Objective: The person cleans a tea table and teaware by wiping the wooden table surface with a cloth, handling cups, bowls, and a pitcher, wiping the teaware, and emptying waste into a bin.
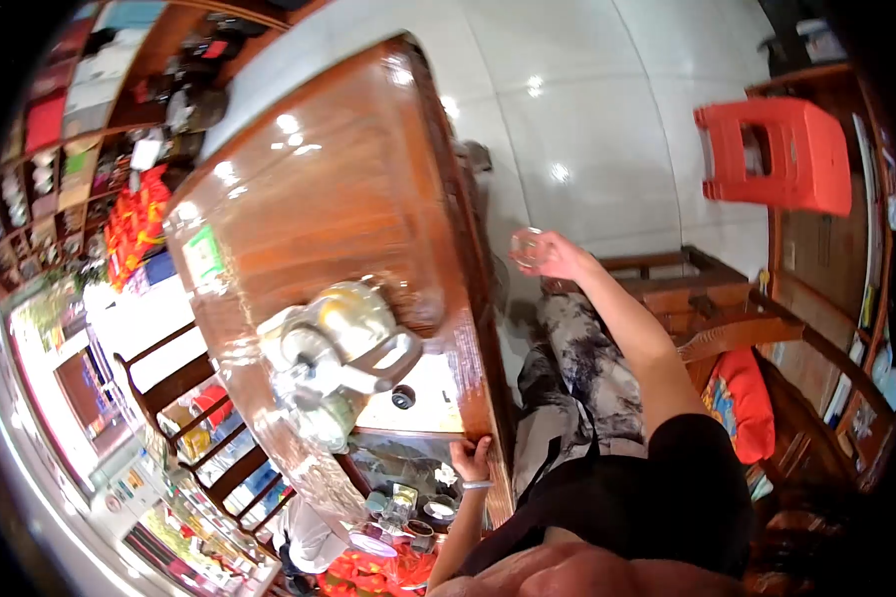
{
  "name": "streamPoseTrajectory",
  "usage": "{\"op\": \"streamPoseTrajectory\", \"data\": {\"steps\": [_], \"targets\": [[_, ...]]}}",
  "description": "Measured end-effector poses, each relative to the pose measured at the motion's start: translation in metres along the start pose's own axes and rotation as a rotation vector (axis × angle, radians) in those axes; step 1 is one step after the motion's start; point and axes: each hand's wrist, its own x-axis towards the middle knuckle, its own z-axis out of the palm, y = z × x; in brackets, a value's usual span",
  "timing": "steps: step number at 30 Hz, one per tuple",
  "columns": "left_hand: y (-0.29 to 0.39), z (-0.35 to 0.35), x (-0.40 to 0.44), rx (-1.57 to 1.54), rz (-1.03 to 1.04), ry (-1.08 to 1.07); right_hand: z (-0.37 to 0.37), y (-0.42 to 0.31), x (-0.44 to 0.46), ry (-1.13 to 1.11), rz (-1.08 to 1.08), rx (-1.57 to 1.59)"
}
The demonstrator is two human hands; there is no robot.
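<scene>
Right of the table, my right hand pinches a clear cup; whether my left hand grips, I cannot tell.

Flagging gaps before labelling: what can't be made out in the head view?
All in the head view:
- Clear round object in the right hand: too small and see-through to tell any contents.
- Left hand at the table edge: the hand itself hides its palm.
- Vessels on the table: blurred and overlapping, outlines unclear.
- Green card: glare and blur, print unreadable.
</scene>
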Motion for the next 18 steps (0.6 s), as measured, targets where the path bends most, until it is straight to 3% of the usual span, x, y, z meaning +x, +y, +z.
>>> {"op": "streamPoseTrajectory", "data": {"steps": [2, 3, 5, 6, 7, 10, 12, 15, 17, 18], "targets": [[0.019, -0.005, 0.007, 0.109, -0.003, -0.035, 0.040, -0.017, -0.033, -0.028, -0.021, -0.056], [0.028, -0.008, 0.011, 0.086, -0.039, -0.055, 0.076, -0.027, -0.056, 0.087, -0.053, 0.026], [0.035, -0.012, 0.013, 0.088, -0.110, -0.113, 0.084, -0.042, -0.088, 0.032, -0.035, -0.054], [0.035, -0.017, 0.015, 0.126, -0.141, -0.166, 0.098, -0.048, -0.108, 0.088, -0.100, -0.048], [0.046, -0.021, 0.019, 0.199, -0.178, -0.233, 0.106, -0.051, -0.121, 0.314, -0.189, -0.015], [0.074, -0.029, 0.034, 0.373, -0.281, -0.439, 0.100, -0.076, -0.166, 0.229, -0.185, -0.042], [0.068, -0.012, 0.043, 0.477, -0.189, -0.430, 0.109, -0.096, -0.174, 0.198, -0.228, -0.007], [0.114, -0.002, 0.080, 0.217, -0.058, -0.366, 0.127, -0.132, -0.159, 0.245, -0.257, 0.048], [0.159, 0.014, 0.116, 0.155, 0.194, -0.210, 0.148, -0.165, -0.134, 0.246, -0.228, 0.042], [0.199, 0.015, 0.140, 0.033, 0.178, -0.219, 0.159, -0.182, -0.120, 0.250, -0.212, 0.046]]}}
